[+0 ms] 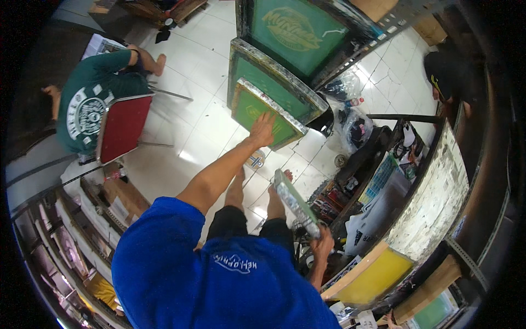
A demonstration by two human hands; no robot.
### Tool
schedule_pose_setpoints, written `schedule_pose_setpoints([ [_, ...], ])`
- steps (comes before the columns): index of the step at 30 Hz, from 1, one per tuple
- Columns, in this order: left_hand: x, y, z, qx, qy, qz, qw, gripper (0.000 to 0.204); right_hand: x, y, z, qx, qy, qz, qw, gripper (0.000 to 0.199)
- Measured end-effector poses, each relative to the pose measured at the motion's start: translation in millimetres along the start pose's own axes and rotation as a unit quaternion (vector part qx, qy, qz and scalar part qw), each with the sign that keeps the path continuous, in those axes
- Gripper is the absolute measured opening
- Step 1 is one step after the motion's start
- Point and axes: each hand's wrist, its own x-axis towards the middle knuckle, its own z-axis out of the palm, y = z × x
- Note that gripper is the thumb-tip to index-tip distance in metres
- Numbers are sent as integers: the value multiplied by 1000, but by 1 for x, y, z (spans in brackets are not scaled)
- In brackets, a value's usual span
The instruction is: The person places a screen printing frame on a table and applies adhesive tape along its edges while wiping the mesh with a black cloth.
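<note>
My left hand (263, 130) reaches forward and lies with its fingers stretched out against the face of a small green printing screen (250, 109). That screen leans in front of a medium green screen (285, 92), which rests against a large framed screen (301, 46) with a pale printed design. Low at my right side, my right hand (322, 245) is closed around the lower end of another small screen frame (297, 200). This frame is seen nearly edge-on, tilted, with its rim smeared white and grey.
A person in a green shirt (90, 104) sits on a red-backed chair (125, 129) at left. Another person in dark clothes (452, 77) is at far right. Plastic bags (355, 123) lie beyond the screens. A cluttered shelf (378, 181) and a yellow panel (378, 277) stand at right.
</note>
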Motion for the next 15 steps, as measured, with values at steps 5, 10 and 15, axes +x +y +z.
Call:
schedule_pose_setpoints([
  [5, 64, -50, 25, 100, -30, 72, 992, 102, -40, -10, 44, 34, 61, 64, 995, 48],
  [10, 67, -76, 31, 141, -55, 101, 983, 106, -41, -20, 55, 74, 67, 133, 986, 51],
  [15, 57, -93, 49, 144, 17, 95, 985, 71, -42, -10, 65, 132, 75, 176, 973, 51],
])
